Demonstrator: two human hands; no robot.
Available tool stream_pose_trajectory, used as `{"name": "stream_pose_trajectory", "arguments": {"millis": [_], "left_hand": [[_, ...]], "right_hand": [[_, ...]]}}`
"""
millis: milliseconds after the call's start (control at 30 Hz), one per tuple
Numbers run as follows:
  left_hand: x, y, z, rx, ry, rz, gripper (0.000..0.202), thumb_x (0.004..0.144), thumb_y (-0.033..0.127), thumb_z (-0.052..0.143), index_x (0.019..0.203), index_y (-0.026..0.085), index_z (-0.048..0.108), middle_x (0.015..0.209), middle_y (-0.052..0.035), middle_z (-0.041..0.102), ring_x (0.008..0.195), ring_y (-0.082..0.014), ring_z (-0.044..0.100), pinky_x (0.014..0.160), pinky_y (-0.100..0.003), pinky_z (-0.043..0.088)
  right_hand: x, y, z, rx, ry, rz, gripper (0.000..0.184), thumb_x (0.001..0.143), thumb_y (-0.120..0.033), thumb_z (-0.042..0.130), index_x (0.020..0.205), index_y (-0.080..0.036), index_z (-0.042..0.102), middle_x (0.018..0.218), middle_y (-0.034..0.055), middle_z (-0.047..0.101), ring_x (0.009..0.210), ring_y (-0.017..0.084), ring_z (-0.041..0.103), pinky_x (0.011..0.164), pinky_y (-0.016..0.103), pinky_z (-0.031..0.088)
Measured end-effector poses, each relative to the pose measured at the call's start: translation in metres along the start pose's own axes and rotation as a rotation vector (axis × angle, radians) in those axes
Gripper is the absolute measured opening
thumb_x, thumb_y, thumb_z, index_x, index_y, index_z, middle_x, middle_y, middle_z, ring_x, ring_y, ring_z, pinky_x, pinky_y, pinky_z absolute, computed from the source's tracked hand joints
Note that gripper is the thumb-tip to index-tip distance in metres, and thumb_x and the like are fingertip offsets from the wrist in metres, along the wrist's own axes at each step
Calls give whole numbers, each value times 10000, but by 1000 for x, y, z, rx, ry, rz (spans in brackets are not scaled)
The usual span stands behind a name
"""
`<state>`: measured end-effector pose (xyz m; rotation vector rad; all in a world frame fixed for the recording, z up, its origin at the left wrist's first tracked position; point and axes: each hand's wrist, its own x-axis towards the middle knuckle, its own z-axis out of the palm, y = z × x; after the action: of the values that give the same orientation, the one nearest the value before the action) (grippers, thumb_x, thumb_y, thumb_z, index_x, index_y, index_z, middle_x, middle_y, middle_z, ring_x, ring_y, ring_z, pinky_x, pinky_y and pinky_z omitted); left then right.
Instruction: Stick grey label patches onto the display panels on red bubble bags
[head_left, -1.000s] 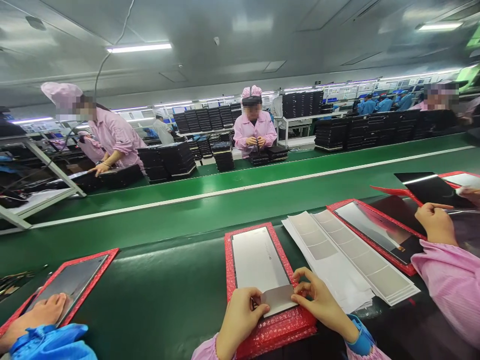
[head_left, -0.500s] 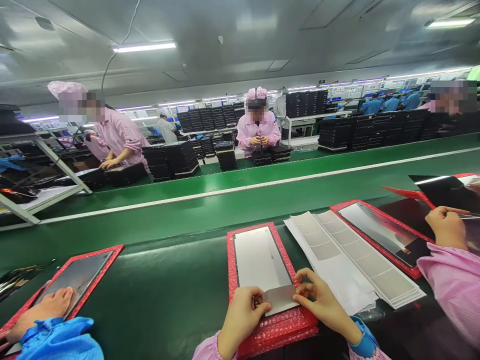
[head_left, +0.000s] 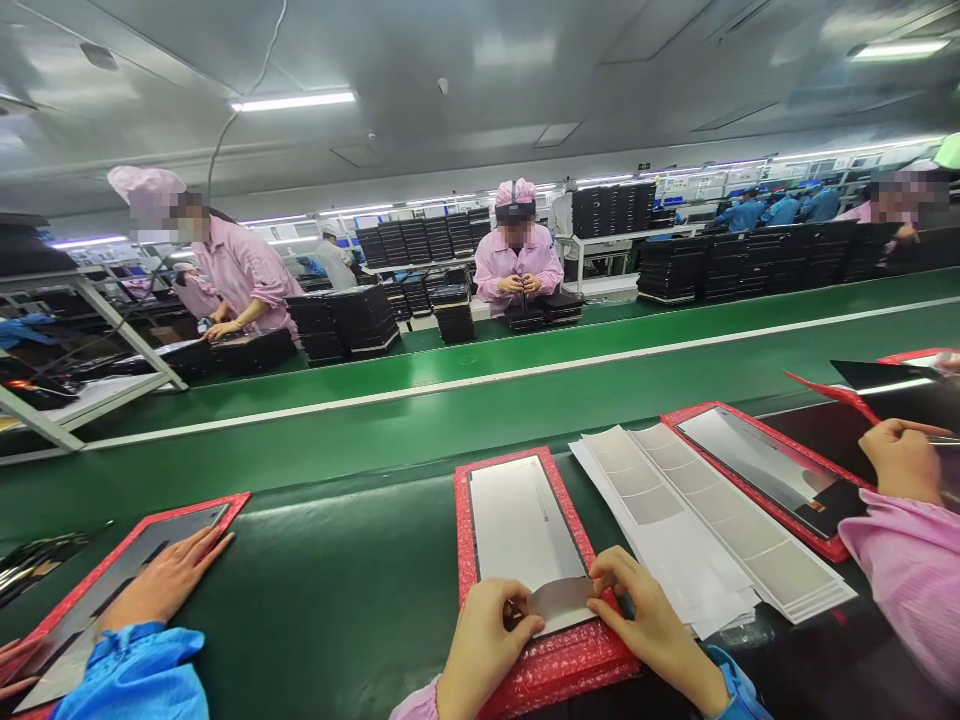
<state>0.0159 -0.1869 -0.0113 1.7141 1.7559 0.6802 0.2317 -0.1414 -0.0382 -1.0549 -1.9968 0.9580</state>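
Note:
A silver panel (head_left: 517,525) lies on a red bubble-wrap sheet (head_left: 559,665) on the dark bench in front of me. Both my hands pinch a grey adhesive strip (head_left: 559,600) over the panel's near end. My left hand (head_left: 484,645) grips the strip's left edge with thumb and fingers closed. My right hand (head_left: 649,630) pinches its right edge. A stack of white backing sheets with grey strips (head_left: 705,525) lies just right of the panel.
A co-worker's hand (head_left: 169,580) rests flat on another red-wrapped panel (head_left: 112,590) at the left. At the right, a pink-sleeved co-worker's hand (head_left: 904,460) is near more panels (head_left: 757,470). A green conveyor (head_left: 480,390) runs beyond, with people and black tray stacks (head_left: 349,320) behind.
My hands and the strip have barely shifted on the panel. The co-worker's hand at the left has stretched out flat and further along their panel.

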Motion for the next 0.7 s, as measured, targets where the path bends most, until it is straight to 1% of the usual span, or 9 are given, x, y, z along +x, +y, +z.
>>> {"name": "stream_pose_trajectory", "arguments": {"millis": [67, 133, 200, 300, 367, 400, 467, 567, 700], "left_hand": [[-4, -1, -2, -3, 86, 29, 291, 672, 280, 646, 952, 204, 630, 944, -31, 629, 719, -145, 564, 712, -254, 438], [-8, -5, -2, 15, 211, 31, 508, 693, 296, 631, 1174, 207, 496, 1134, -63, 551, 735, -140, 578, 732, -267, 472], [-13, -14, 4, 95, 367, 70, 616, 726, 338, 601, 1279, 193, 373, 1221, -94, 496, 871, -180, 591, 784, -296, 485], [-20, -30, 31, 354, 499, 364, 628, 747, 400, 573, 1294, 165, 372, 1273, -131, 487, 1169, -280, 453, 981, -416, 370], [-23, -40, 57, 587, 529, 590, 517, 776, 341, 553, 1264, 215, 435, 1258, -100, 529, 1237, -292, 381, 1059, -504, 218], [-24, -45, 69, 695, 551, 646, 458, 787, 298, 542, 1237, 248, 471, 1254, -72, 541, 1268, -287, 339, 1067, -525, 180], [-25, -53, 87, 867, 612, 634, 409, 789, 267, 527, 1198, 297, 513, 1291, -11, 510, 1327, -281, 214, 1056, -537, 205], [-24, -65, 93, 981, 651, 493, 467, 778, 308, 523, 1241, 291, 471, 1369, 39, 405, 1345, -293, 130, 968, -485, 375], [-25, -77, 76, 977, 579, 472, 621, 765, 156, 490, 1353, 189, 295, 1319, -32, 478, 1234, -288, 393, 875, -380, 484]], "right_hand": [[-5, 1, 3, -78, 25, -48, 156, 819, -166, 463, 941, -259, 491, 960, 20, 508, 852, 147, 553, 777, 296, 458], [-11, 2, 7, -183, 74, -80, 240, 845, -180, 424, 1044, -296, 490, 1089, 33, 500, 964, 177, 539, 845, 334, 447], [-16, 4, 11, -342, 174, -119, 330, 849, -206, 434, 1155, -326, 458, 1218, 38, 461, 1117, 228, 467, 917, 392, 408], [-21, 5, 21, -613, 295, -239, 521, 832, -208, 469, 1325, -291, 319, 1350, 66, 377, 1263, 291, 309, 997, 482, 299], [-22, 5, 32, -740, 218, -426, 601, 833, -184, 445, 1384, -243, 214, 1365, 78, 369, 1261, 277, 325, 1012, 483, 270], [-22, 5, 37, -783, 149, -521, 607, 836, -194, 433, 1393, -221, 193, 1358, 80, 380, 1242, 263, 360, 1011, 467, 277], [-23, 7, 45, -853, 50, -612, 597, 848, -272, 420, 1394, -183, 197, 1346, 85, 391, 1201, 248, 420, 984, 432, 321], [-28, 14, 42, -975, 81, -479, 641, 852, -432, 392, 1393, -150, 195, 1373, 99, 332, 1204, 266, 411, 932, 434, 367], [-36, 22, 23, -1108, 207, -297, 723, 837, -541, 340, 1399, -124, 162, 1390, 101, 295, 1233, 298, 358, 874, 478, 379]]}}
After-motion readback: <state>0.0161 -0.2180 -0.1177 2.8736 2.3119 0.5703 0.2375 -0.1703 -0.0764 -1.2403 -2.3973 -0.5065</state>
